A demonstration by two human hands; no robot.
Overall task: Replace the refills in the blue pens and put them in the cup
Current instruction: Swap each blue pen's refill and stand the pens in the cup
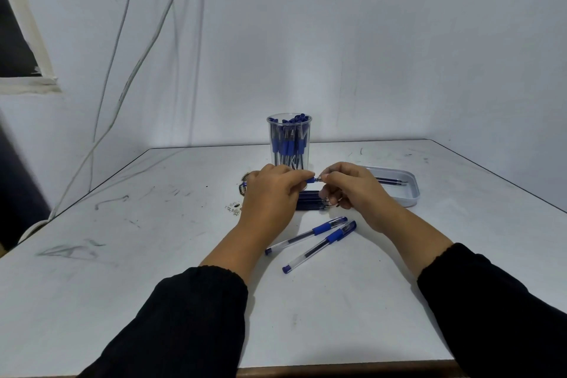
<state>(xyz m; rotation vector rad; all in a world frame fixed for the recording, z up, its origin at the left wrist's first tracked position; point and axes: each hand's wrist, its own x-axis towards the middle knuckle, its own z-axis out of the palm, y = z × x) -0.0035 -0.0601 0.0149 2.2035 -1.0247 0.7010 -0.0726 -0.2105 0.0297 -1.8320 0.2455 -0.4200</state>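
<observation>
Centre of frame: left hand [270, 193] curled round the barrel of a blue pen [310, 180], held level above the table [153, 224]; right hand [349, 187] pinching the pen's metal tip end between thumb and forefinger, remaining fingers curled loosely. Judged as a tip being unscrewed or screwed back; which of the two cannot be told.

Just behind the hands: clear cup [289, 141], upright, already crowded with blue pens standing caps up, hence most of the batch apparently finished.

Beneath the hands: row of dark refills [310, 204] lying flat on the table, partly hidden, presumably the fresh supply.

Right of centre: shallow white tray [411, 193] holding two thin refills [391, 181], probably spent ones.

Lower centre: two capped pens [316, 239] lying side by side, slanted, near each other but apart from the cup; likely awaiting refills, though unconfirmed.

Remaining, by this reading: the held pen, then those two.
</observation>
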